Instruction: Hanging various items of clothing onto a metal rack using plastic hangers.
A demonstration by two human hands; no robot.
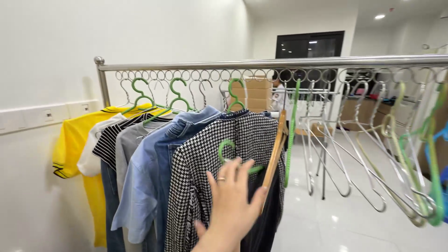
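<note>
Hand (231,200) raised from bottom edge, fingers spread, open wide; which hand, cannot tell. Fingertips rest against green hanger (228,154), thumb near wooden hanger (275,151); nothing gripped. Green hanger lies across front of houndstooth garment (205,168) on steel rack (261,63). Left of it: denim shirts, grey top, striped top, yellow shirt (74,144). Right, farther: empty wire hangers (354,154) dangling from rail rings.

A yellow T-shirt (74,144) hangs at the far left end of the steel rail (261,63), a striped top (111,140) beside it, then a light blue shirt (140,186). Empty wire hangers (347,154) dangle to the right. Cardboard boxes (254,93) sit behind, under a dark window (308,45).
</note>
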